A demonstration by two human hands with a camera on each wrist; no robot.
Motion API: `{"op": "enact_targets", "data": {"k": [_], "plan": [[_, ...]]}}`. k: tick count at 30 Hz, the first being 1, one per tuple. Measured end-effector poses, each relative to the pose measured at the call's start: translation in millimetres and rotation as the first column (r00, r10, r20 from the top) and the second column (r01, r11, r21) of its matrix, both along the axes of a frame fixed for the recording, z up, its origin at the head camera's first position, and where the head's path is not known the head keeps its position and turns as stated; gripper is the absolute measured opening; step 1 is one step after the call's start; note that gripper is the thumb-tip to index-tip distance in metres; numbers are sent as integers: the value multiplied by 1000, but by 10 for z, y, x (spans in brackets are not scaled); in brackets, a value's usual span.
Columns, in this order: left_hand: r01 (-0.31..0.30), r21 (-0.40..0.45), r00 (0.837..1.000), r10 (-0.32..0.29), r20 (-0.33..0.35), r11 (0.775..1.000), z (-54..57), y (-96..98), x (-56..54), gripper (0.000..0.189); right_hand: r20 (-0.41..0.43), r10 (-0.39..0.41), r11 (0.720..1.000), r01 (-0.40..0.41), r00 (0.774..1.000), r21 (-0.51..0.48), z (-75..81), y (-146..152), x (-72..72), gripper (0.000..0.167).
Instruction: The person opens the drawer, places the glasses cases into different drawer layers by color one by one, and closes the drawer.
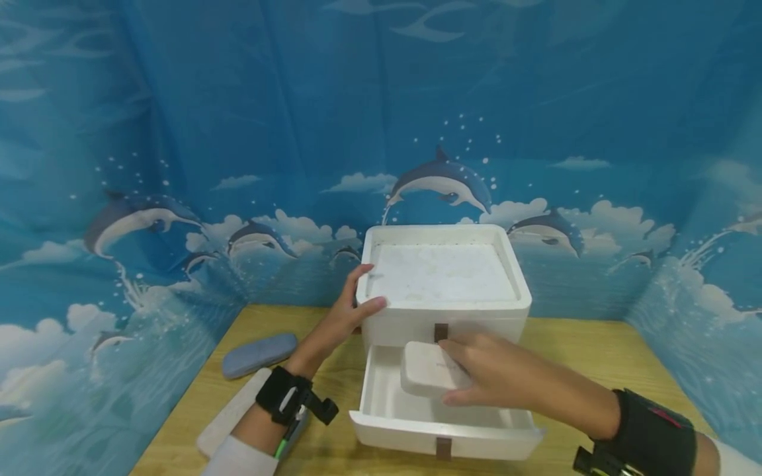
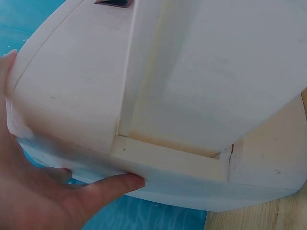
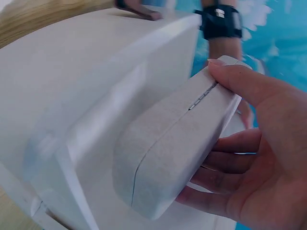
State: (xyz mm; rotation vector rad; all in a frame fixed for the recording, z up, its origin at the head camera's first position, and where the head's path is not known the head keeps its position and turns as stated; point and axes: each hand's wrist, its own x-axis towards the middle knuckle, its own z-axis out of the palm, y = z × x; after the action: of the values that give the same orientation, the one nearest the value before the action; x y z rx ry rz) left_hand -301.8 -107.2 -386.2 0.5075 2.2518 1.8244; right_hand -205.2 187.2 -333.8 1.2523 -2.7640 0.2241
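A white two-drawer storage box [image 1: 443, 274] stands on the table, its lower drawer [image 1: 446, 433] pulled out. My left hand [image 1: 339, 324] rests against the box's left side, with its thumb and a finger at the top rim. In the left wrist view an extended finger [image 2: 115, 184] presses along the box's side wall. My right hand [image 1: 494, 367] grips a white hinged glasses case [image 1: 425, 370] over the open drawer. Its hinge and lid seam face the camera in the right wrist view, and the thumb [image 3: 240, 79] lies across one end of the case [image 3: 158, 143].
A blue-grey glasses case [image 1: 260, 354] lies on the table [image 1: 324, 423] to the left. Beside the left forearm is a long pale case [image 1: 232, 413], partly hidden by the arm. Brown tabs [image 1: 440, 332] mark the drawer fronts. A dolphin-print backdrop [image 1: 321, 132] surrounds the table.
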Motion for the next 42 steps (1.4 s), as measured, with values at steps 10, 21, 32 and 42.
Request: {"op": "enact_targets", "data": {"k": [10, 21, 32, 42], "plan": [[-44, -11, 999, 44, 5, 999, -14, 17, -20, 83, 12, -31, 993, 29, 999, 119, -175, -242, -162, 60], [-29, -6, 1000, 29, 12, 1000, 6, 7, -9, 84, 29, -41, 984, 35, 999, 177, -457, -285, -244, 44], [-14, -8, 1000, 14, 6, 1000, -28, 25, -13, 86, 11, -57, 960, 52, 998, 274, -548, -351, -271, 49], [-31, -8, 999, 31, -8, 999, -36, 11, -4, 83, -32, -180, 925, 180, 983, 335, -659, -468, -253, 56]]}}
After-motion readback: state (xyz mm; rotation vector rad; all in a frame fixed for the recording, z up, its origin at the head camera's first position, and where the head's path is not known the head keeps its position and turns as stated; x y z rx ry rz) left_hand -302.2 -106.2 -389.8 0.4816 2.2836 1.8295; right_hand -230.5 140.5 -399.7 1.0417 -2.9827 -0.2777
